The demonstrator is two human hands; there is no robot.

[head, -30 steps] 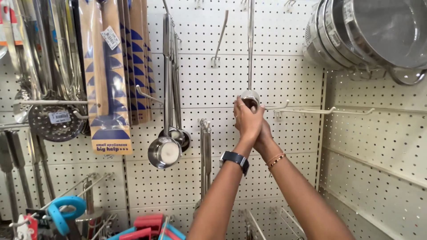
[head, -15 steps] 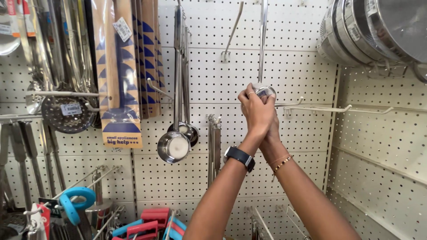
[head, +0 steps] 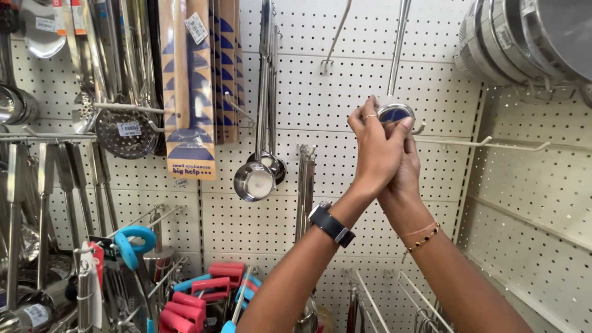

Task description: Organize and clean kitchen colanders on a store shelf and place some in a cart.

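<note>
Right of centre, the left hand [head: 377, 154] and right hand [head: 407, 176] (wrists crossed) clasp their fingers around the round shiny steel ladle bowl [head: 394, 112], steadying it where it hangs against the white pegboard [head: 345, 80].

Left of the hands we see two small ladles [head: 256, 179] hanging on the pegboard [head: 296, 80], a skimmer [head: 126, 131] farther left, and pans [head: 524, 37] up right.

head view, close, facing pegboard wall [head: 345, 80]
</note>
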